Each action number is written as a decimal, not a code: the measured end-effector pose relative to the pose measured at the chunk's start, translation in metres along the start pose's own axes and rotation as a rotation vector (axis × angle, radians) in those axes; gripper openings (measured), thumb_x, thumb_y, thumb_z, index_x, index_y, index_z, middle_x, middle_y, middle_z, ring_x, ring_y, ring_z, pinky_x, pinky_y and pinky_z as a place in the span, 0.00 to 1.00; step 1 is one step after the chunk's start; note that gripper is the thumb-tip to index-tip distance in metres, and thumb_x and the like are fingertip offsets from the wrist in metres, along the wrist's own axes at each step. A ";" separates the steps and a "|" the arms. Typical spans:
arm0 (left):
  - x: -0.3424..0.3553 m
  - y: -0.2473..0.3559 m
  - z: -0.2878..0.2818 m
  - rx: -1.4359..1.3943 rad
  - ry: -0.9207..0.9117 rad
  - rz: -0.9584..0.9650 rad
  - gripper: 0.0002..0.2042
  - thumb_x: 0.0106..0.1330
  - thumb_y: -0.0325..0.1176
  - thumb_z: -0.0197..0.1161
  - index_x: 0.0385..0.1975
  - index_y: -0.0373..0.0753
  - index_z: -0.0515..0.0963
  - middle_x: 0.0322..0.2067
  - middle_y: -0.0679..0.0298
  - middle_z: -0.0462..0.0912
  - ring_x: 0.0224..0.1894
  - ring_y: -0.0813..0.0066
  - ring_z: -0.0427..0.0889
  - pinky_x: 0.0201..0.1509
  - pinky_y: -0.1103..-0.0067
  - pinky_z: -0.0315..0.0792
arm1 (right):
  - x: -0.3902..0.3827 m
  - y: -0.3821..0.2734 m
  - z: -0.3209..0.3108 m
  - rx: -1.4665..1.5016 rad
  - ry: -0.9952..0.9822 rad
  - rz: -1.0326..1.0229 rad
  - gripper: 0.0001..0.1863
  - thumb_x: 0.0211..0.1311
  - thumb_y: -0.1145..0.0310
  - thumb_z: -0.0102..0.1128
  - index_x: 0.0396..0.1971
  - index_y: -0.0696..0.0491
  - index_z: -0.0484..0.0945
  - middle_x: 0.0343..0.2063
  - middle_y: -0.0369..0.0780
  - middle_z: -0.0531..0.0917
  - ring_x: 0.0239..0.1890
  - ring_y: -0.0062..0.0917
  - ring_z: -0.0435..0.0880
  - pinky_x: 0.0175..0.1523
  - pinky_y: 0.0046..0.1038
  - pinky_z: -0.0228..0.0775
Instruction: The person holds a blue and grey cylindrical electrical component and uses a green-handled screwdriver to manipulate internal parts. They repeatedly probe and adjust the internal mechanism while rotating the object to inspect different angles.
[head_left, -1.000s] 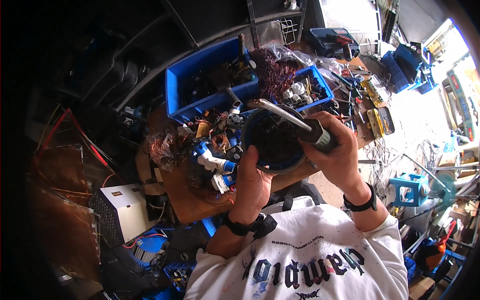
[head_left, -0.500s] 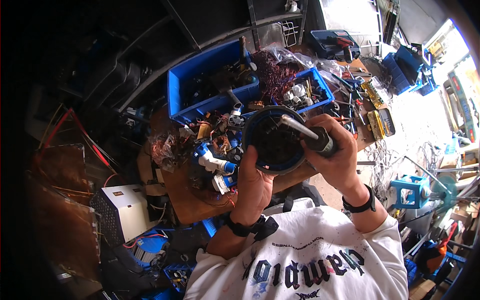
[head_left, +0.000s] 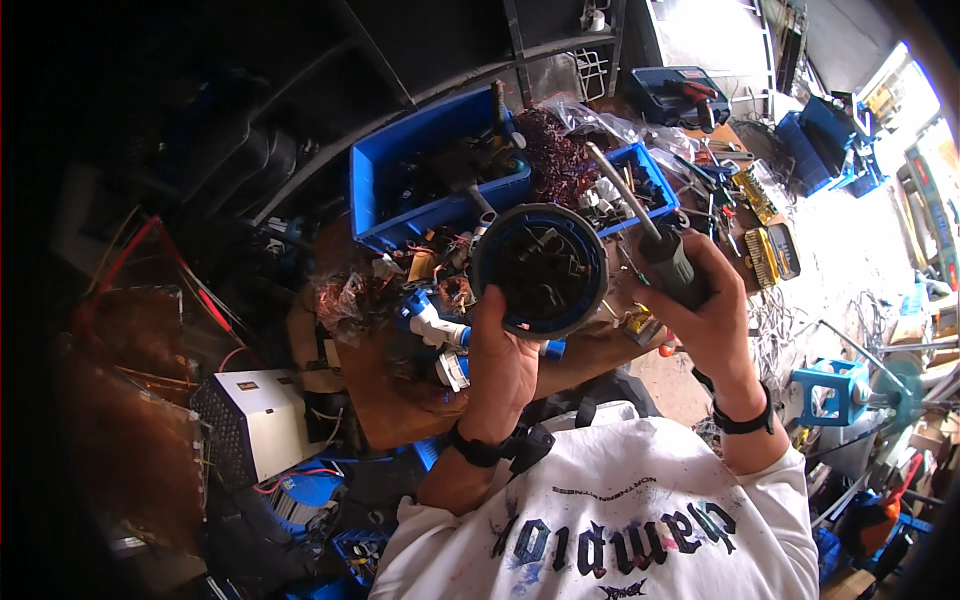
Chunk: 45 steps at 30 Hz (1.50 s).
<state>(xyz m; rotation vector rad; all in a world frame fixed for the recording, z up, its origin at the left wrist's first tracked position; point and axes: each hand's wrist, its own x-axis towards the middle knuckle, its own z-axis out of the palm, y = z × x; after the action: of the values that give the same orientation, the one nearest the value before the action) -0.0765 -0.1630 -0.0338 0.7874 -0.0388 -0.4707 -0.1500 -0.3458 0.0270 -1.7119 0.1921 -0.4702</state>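
My left hand (head_left: pixel 503 365) is closed on a round black housing (head_left: pixel 542 272) with a blue inner ring, its thumb over the near rim. The open side faces up, and dark parts with a few light bits show inside. My right hand (head_left: pixel 718 325) grips a screwdriver (head_left: pixel 672 268) by its thick grey-green handle. The long metal shaft points up and to the left, away from me. Its tip is clear of the housing, off to the right of it. The fingers under the housing are mostly hidden.
Beyond the housing, a large blue bin (head_left: pixel 367 230) and a smaller blue tray (head_left: pixel 668 196) of parts stand on the wooden table (head_left: pixel 385 395). White-and-blue plug connectors (head_left: pixel 435 328) lie left of my left hand. Hand tools, bit sets (head_left: pixel 768 255) and a red power drill (head_left: pixel 700 97) are at the right.
My right hand has drawn the screwdriver rightward and away from the housing, and its shaft now points more upward. The housing has tilted, so more of its inside shows.
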 end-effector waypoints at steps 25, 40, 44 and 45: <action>0.003 0.032 -0.022 -0.064 -0.011 0.154 0.24 0.69 0.46 0.54 0.59 0.37 0.66 0.57 0.59 0.73 0.58 0.68 0.74 0.62 0.70 0.71 | -0.025 0.006 -0.035 -0.336 -0.233 -0.038 0.17 0.46 0.74 0.66 0.38 0.60 0.75 0.29 0.41 0.78 0.31 0.29 0.78 0.38 0.25 0.68; -0.001 0.029 -0.022 -0.054 -0.031 0.145 0.23 0.70 0.46 0.53 0.58 0.37 0.67 0.56 0.59 0.74 0.58 0.68 0.74 0.63 0.69 0.69 | -0.027 -0.001 -0.042 -0.398 -0.226 -0.103 0.16 0.45 0.75 0.66 0.37 0.59 0.77 0.28 0.40 0.76 0.29 0.29 0.77 0.35 0.26 0.67; -0.003 0.027 -0.024 -0.051 -0.038 0.144 0.23 0.70 0.45 0.52 0.59 0.37 0.67 0.56 0.61 0.74 0.58 0.69 0.74 0.63 0.70 0.69 | -0.027 -0.004 -0.041 -0.423 -0.230 -0.126 0.16 0.44 0.75 0.67 0.36 0.59 0.77 0.28 0.40 0.76 0.29 0.28 0.77 0.35 0.25 0.67; -0.004 0.027 -0.023 -0.065 -0.046 0.139 0.22 0.70 0.44 0.52 0.59 0.38 0.67 0.56 0.62 0.74 0.57 0.70 0.74 0.63 0.71 0.69 | -0.027 -0.005 -0.041 -0.434 -0.229 -0.137 0.16 0.44 0.75 0.68 0.36 0.59 0.77 0.28 0.40 0.76 0.29 0.28 0.77 0.35 0.25 0.67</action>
<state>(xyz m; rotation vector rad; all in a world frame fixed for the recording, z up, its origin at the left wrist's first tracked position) -0.0642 -0.1291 -0.0311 0.7049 -0.1200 -0.3564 -0.1922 -0.3718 0.0314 -2.1984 0.0084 -0.3434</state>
